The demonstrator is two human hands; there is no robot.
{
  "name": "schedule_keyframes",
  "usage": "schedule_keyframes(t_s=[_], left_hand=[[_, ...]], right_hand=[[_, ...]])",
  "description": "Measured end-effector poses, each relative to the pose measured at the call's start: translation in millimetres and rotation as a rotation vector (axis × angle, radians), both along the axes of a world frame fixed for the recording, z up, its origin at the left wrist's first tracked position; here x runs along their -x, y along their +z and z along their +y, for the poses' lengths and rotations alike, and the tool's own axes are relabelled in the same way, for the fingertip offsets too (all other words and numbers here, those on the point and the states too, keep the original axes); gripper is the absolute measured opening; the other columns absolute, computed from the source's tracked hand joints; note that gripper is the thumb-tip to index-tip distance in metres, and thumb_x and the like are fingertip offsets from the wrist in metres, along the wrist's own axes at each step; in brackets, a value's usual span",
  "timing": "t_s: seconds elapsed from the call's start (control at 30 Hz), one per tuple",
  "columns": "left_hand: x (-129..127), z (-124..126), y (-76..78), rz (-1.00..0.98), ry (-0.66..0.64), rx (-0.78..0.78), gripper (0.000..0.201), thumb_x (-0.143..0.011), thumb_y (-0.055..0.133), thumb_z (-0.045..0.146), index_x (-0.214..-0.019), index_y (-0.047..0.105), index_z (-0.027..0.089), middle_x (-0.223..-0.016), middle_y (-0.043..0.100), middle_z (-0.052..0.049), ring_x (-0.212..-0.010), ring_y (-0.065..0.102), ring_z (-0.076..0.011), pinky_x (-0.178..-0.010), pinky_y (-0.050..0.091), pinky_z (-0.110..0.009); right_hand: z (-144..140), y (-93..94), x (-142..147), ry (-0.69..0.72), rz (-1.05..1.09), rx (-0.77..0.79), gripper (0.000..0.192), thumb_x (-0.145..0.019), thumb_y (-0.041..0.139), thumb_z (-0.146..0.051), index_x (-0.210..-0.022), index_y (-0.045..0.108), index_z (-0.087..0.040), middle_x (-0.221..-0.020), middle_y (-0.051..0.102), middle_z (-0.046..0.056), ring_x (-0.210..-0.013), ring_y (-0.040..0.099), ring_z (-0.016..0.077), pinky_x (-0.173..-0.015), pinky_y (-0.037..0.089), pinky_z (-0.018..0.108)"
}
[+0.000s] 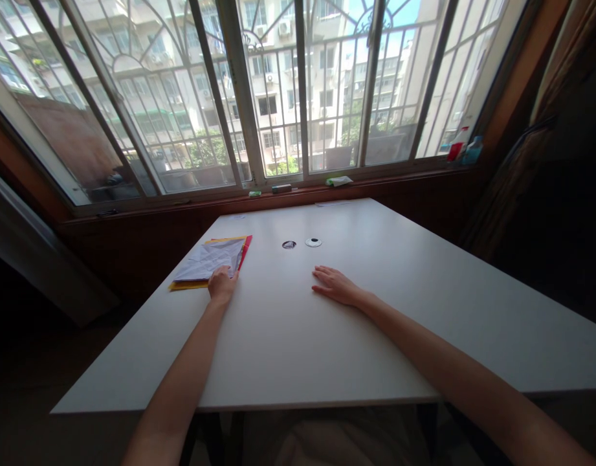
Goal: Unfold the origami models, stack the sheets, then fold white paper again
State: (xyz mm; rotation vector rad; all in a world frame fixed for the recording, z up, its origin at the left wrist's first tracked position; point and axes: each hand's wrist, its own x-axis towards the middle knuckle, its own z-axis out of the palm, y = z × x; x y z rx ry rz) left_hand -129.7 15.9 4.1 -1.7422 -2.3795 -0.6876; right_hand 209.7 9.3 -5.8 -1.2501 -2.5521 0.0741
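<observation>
On the left side of the white table lies a stack of paper: a crumpled white sheet on top, with a yellow sheet and a red sheet showing at its edges. At the stack's near right corner is my left hand, its fingers bent over the white sheet and the thumb along the side. How many layers it pinches is hidden. My right hand rests palm down on the tabletop with its fingers stretched out, holding nothing.
Beyond my hands, two small round items, one dark-patterned and one white with a black spot, are on the tabletop. A barred window stands behind the table. Its sill holds a green-and-white packet, a red bottle and a blue bottle.
</observation>
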Motion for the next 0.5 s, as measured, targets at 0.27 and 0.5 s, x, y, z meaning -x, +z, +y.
schedule_keyframes(t_s=[0.27, 0.5], left_hand=[[1.0, 2.7, -1.9, -0.021, 0.048, 0.064, 0.034, -0.080, 0.045, 0.038, -0.102, 0.062, 0.019, -0.098, 0.066, -0.013, -0.090, 0.061, -0.0264, -0.068, 0.044, -0.030], [-2.0, 0.8, 1.8, -0.014, 0.084, 0.046, 0.030, -0.080, 0.044, 0.035, -0.092, 0.066, 0.020, -0.088, 0.068, -0.013, -0.082, 0.063, -0.0267, -0.063, 0.044, -0.031]], right_hand=[[0.2, -1.1, -0.5, -0.001, 0.043, 0.016, 0.053, -0.084, 0.039, -0.050, -0.122, 0.049, -0.014, -0.134, 0.042, 0.014, -0.126, 0.036, 0.0261, -0.103, 0.031, 0.040], [0.4, -0.5, -0.3, -0.007, 0.041, 0.009, 0.054, -0.084, 0.039, -0.051, -0.122, 0.050, -0.014, -0.134, 0.043, 0.014, -0.126, 0.036, 0.0254, -0.103, 0.031, 0.039]])
